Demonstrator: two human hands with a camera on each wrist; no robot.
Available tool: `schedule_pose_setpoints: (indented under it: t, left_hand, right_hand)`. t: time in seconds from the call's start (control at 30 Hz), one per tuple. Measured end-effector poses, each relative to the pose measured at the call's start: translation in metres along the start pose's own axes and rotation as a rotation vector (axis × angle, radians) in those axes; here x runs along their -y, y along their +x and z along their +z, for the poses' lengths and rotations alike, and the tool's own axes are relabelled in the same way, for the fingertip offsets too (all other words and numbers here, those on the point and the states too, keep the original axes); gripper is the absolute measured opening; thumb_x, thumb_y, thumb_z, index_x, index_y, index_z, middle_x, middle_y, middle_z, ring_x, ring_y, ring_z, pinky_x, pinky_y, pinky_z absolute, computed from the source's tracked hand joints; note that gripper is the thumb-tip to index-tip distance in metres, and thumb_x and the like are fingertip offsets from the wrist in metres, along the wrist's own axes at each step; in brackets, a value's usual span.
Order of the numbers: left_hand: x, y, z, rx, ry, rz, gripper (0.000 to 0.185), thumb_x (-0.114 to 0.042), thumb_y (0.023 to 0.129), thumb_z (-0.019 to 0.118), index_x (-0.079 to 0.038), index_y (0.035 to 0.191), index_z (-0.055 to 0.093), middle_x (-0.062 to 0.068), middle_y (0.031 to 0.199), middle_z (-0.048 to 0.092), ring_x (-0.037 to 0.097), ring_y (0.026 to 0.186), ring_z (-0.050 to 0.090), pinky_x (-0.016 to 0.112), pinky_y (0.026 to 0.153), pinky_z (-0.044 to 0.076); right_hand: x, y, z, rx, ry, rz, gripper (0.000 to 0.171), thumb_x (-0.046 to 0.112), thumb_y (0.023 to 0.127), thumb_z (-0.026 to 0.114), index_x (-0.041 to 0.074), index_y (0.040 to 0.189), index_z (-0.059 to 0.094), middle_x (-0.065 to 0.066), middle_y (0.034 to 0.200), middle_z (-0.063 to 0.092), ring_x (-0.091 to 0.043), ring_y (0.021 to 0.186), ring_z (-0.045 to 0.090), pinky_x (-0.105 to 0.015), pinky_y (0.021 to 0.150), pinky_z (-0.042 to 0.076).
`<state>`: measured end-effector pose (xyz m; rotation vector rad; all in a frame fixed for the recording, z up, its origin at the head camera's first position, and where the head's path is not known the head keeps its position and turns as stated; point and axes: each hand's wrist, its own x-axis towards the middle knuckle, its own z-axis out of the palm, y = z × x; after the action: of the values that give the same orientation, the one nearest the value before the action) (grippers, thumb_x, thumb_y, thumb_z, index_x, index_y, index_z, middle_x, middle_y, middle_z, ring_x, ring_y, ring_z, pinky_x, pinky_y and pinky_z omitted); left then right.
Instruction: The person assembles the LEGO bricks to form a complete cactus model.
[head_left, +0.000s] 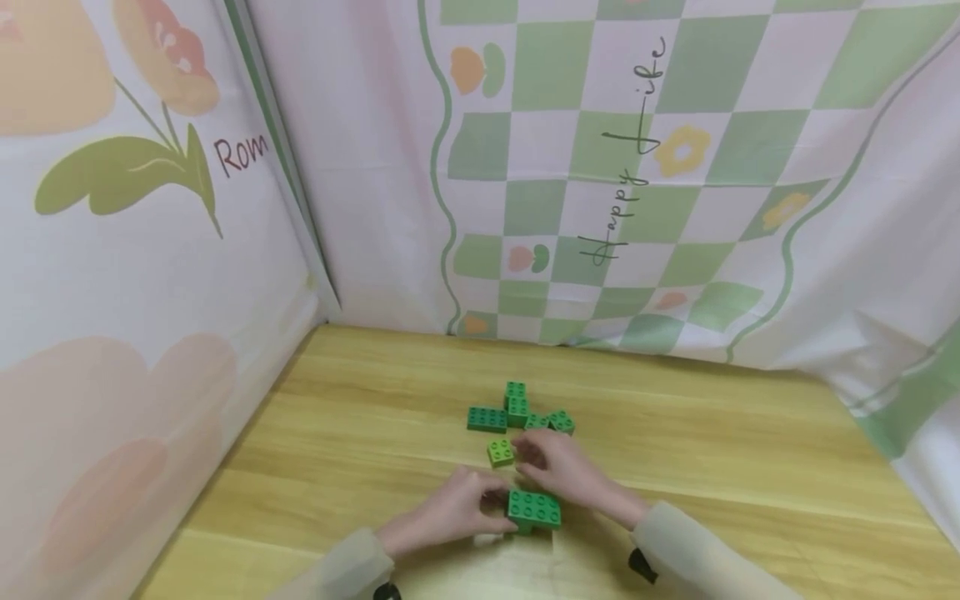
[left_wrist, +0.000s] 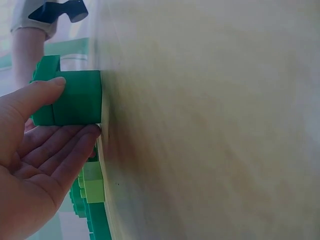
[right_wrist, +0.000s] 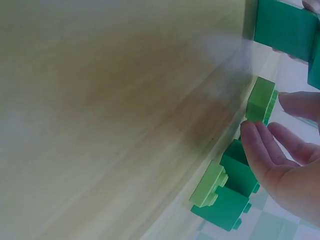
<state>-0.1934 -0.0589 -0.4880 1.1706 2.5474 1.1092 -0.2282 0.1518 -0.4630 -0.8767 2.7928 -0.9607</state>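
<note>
Left hand [head_left: 453, 504]: I have it pinching the green stack [head_left: 534, 507], thumb on the side by the seam, fingers along the 12 o'clock face (12 = away from the body). Hold looks sound to me.
Green stack: upper brick overhangs the lower block [left_wrist: 80, 100] toward 3 o'clock; can't tell if the base bears on the table [head_left: 360, 400].
Stack hold: I'd steady it only. Hard pressure at the seam could lever the overhang, my guess.
Right hand [head_left: 558, 465]: 1 o'clock from the stack, thumb and fingers parted, nothing held. Tips just beside the lime brick [head_left: 500, 452]; contact I can't confirm.
Lime brick: on the table, studs up, 11 o'clock from the stack, 9 o'clock from the right hand.
Lime pinch: thumb tip sits by the studs on the right wrist view, so I'd lower it and take two opposite walls, studs left free.
Slip risk: pushing from 3 o'clock alone would likely skate it toward 9. I'd load both sides evenly, then lift straight.
Neighbours: dark green long brick [head_left: 487, 418] at 11 o'clock from lime, green pair [head_left: 517, 406] near 12, angled green brick [head_left: 561, 422] at 2. Right knuckles are near that last one; I'd avoid sweeping toward 2.
Checkered cloth [head_left: 555, 62]: behind it all, 12 o'clock.
</note>
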Motion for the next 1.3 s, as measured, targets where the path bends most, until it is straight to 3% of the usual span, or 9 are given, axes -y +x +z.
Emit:
schedule_pose_setpoints:
  t: [0.4,0.8,1.3]
  left_hand:
    - [0.000,0.001,-0.001,0.011,-0.013,-0.003,0.029,-0.020,0.082,0.080,-0.011,0.108,0.071,-0.002,0.101,0.076,-0.005,0.087,0.066,0.006,0.078,0.053]
    - [0.002,0.001,0.000,0.002,0.003,0.007,0.025,-0.022,0.082,0.081,-0.012,0.103,0.072,-0.003,0.097,0.076,-0.006,0.085,0.065,0.005,0.077,0.052]
    - [0.002,0.000,0.002,-0.002,0.006,-0.010,0.026,-0.024,0.082,0.081,-0.012,0.103,0.073,-0.003,0.098,0.077,-0.005,0.087,0.067,0.005,0.078,0.052]
  right_hand:
    - [0.004,0.007,0.003,0.017,-0.021,0.018,0.039,0.004,0.086,0.071,-0.006,0.122,0.061,-0.016,0.109,0.070,-0.024,0.094,0.069,-0.028,0.079,0.061]
    - [0.011,0.014,0.004,0.011,-0.113,-0.012,0.035,-0.001,0.081,0.073,-0.006,0.115,0.064,-0.017,0.107,0.069,-0.022,0.090,0.066,-0.026,0.073,0.059]
    - [0.012,0.021,0.008,0.018,-0.166,-0.004,0.035,-0.002,0.078,0.076,-0.004,0.112,0.066,-0.012,0.102,0.068,-0.012,0.079,0.056,-0.017,0.062,0.047]
